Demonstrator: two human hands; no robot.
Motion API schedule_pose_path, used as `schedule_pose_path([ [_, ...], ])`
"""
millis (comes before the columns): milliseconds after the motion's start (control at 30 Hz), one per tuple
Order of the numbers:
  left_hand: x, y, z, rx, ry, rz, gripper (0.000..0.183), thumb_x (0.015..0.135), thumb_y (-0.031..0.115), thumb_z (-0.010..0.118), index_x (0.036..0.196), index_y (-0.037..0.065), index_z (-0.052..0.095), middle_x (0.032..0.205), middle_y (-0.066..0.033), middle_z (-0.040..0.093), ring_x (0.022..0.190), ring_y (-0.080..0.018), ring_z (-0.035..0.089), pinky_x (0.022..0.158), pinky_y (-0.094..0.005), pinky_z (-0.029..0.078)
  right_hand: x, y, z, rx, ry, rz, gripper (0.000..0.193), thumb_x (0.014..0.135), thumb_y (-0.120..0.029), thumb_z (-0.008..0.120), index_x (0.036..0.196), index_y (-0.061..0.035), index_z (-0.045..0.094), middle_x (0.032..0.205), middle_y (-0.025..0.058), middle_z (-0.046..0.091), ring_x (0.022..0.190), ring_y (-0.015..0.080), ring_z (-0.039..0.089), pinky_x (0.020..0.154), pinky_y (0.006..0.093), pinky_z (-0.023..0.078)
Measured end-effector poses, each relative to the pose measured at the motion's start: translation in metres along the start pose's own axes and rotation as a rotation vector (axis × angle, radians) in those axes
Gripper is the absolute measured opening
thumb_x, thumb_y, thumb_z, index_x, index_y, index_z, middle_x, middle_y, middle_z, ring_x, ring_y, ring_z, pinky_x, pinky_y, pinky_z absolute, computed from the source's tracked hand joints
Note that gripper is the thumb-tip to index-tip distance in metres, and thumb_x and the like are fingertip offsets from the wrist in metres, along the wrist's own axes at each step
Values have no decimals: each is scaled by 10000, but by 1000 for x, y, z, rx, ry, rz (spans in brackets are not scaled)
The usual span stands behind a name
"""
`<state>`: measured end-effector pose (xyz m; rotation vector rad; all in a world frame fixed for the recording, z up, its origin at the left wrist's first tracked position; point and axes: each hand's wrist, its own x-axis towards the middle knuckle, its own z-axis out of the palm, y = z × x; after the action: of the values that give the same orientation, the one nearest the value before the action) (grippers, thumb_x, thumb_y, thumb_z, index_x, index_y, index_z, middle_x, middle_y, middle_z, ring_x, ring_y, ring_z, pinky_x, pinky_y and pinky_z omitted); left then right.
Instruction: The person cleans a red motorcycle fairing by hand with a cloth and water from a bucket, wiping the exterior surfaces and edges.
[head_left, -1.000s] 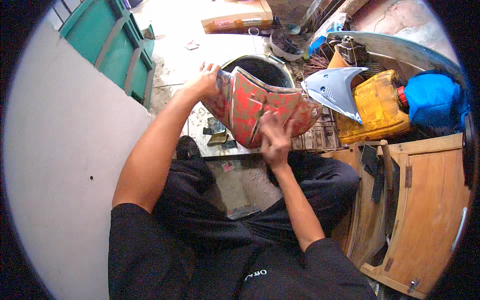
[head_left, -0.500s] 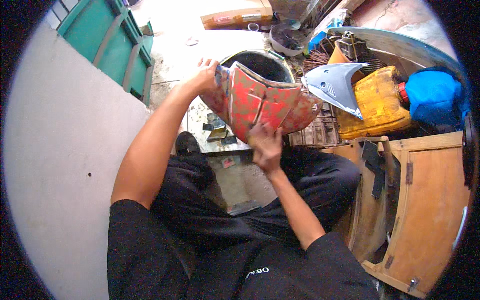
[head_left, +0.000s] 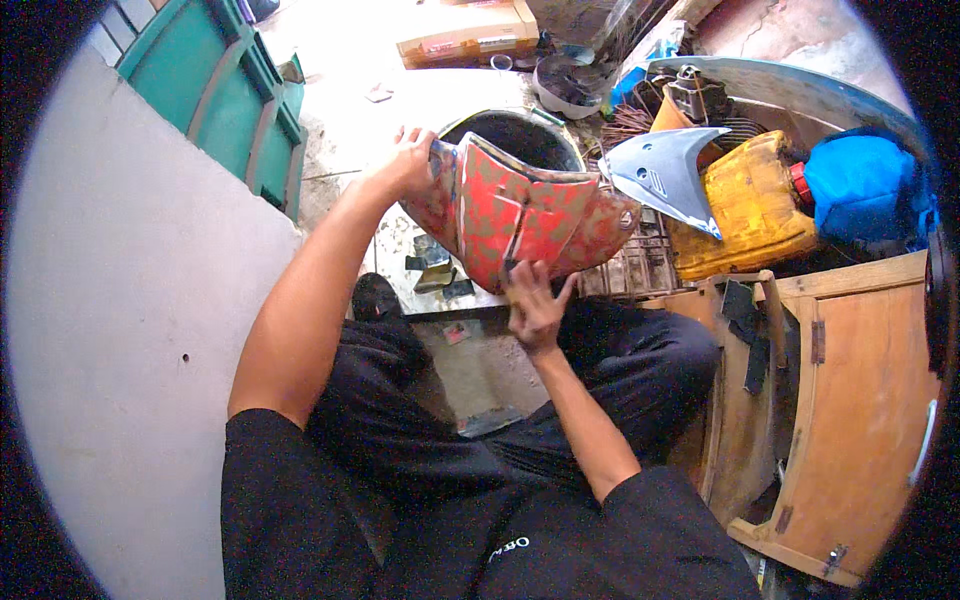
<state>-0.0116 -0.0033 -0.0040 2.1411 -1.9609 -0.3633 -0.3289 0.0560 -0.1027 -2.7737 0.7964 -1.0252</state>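
Wall [head_left: 140,330] of pale plaster stands at far left, beside a green metal gate [head_left: 225,105]. Left hand [head_left: 405,165] clasps the upper left end of a patchy red body panel [head_left: 540,225], held above the person's knees and in front of a round black tub [head_left: 545,140]. The panel's long axis runs side to side, dipping slightly rightward; its narrower tip points right, its hollow edge away from the person. Right hand [head_left: 538,310], fingers spread, meets its lower edge. Further right: a grey pointed panel [head_left: 665,175], yellow jerrycan [head_left: 750,225], blue cloth [head_left: 865,185].
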Motion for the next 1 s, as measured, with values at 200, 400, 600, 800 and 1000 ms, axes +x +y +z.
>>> schedule_pose_path([
  [200, 2, -8, -1, -47, 10, -52, 622, 736, 241, 638, 1280, 6, 452, 1316, -249, 454, 1306, -391, 369, 1161, -459, 174, -18, -9, 3, -26, -125, -21, 460, 819, -113, 554, 1277, -97, 585, 1384, 73, 513, 1355, 258, 395, 1132, 608, 23],
  [400, -2, 0, -7, 28, 55, 17, 532, 813, 261, 563, 1272, 13, 456, 1253, -267, 502, 1273, -410, 393, 1142, -470, 205, 8, 17, -5, -143, 172, 257, 451, 864, -74, 511, 1313, -39, 539, 1396, 121, 491, 1357, 277, 389, 1136, 576, 42],
  [600, 0, -11, 7, -65, 131, 27, 493, 783, 198, 566, 1233, 25, 463, 1211, -260, 496, 1195, -450, 419, 1049, -510, 305, 5, 11, -7, -90, 237, 438, 421, 939, -147, 469, 1328, 9, 505, 1410, 162, 464, 1362, 280, 379, 1135, 544, 62],
  [800, 3, -9, 7, -65, 114, 35, 482, 796, 193, 553, 1232, 13, 455, 1206, -269, 495, 1208, -448, 414, 1068, -515, 269, 61, 75, -30, -215, 369, 799, 394, 968, -188, 449, 1310, -12, 533, 1421, 117, 463, 1370, 262, 369, 1133, 538, 90],
  [1000, -3, -1, -1, -92, 73, 7, 514, 839, 272, 538, 1259, -9, 445, 1215, -288, 516, 1240, -449, 420, 1123, -513, 185, 34, 36, -17, -114, 250, 459, 378, 975, -196, 462, 1296, -15, 547, 1399, 108, 491, 1353, 247, 395, 1132, 525, 117],
])
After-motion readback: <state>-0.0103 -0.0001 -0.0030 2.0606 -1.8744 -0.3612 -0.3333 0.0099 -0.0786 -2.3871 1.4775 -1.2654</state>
